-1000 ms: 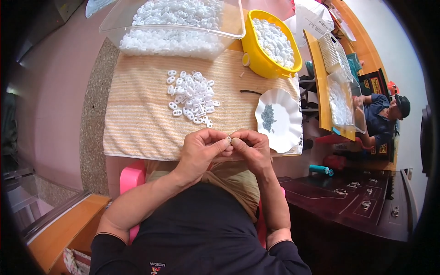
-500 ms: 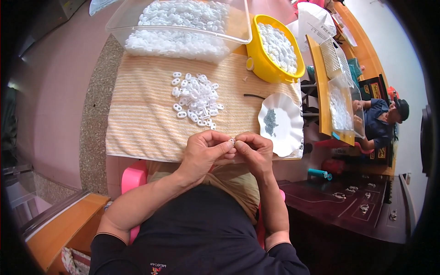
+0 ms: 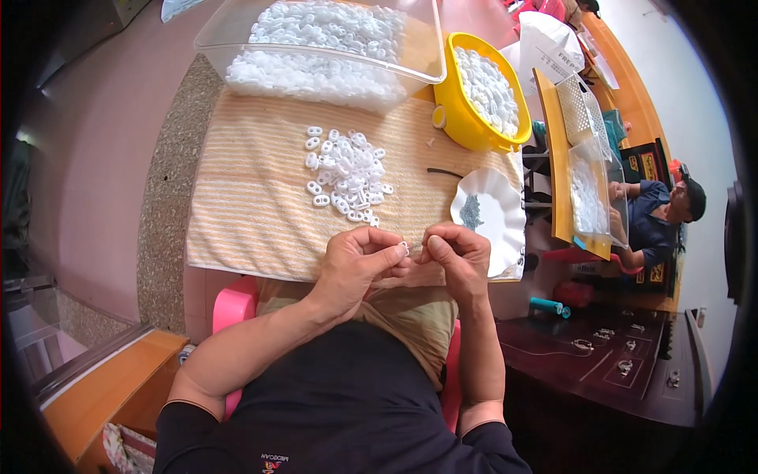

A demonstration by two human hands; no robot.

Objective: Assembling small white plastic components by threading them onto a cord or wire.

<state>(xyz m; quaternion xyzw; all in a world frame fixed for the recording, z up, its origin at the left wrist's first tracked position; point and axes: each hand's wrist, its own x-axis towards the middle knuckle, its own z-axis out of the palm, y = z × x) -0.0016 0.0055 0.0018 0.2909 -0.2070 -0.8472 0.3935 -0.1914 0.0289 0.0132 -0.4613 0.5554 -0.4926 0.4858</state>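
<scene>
Between the thumb and finger of my left hand (image 3: 359,259) is a small white two-holed plastic piece (image 3: 406,247). My right hand (image 3: 459,257) is a little to its right, thumb and forefinger pinched together; whatever they grip is too small to make out. Both hands hover over the near edge of a striped towel (image 3: 260,197). Beyond my left hand lies a loose pile of the same white plastic pieces (image 3: 351,175). Past my right hand stands a white scalloped dish (image 3: 501,229) with small dark grey bits (image 3: 470,212) in it.
At the far side are a clear bin (image 3: 426,78) and a yellow tub (image 3: 466,130), both full of white pieces. A thin black strip (image 3: 444,171) lies by the dish. Off right, a person (image 3: 657,209) sits at another table (image 3: 557,158) with a clear box.
My hands have drawn apart: the right has moved right, away from the white piece, which stays in my left. The view has shifted slightly.
</scene>
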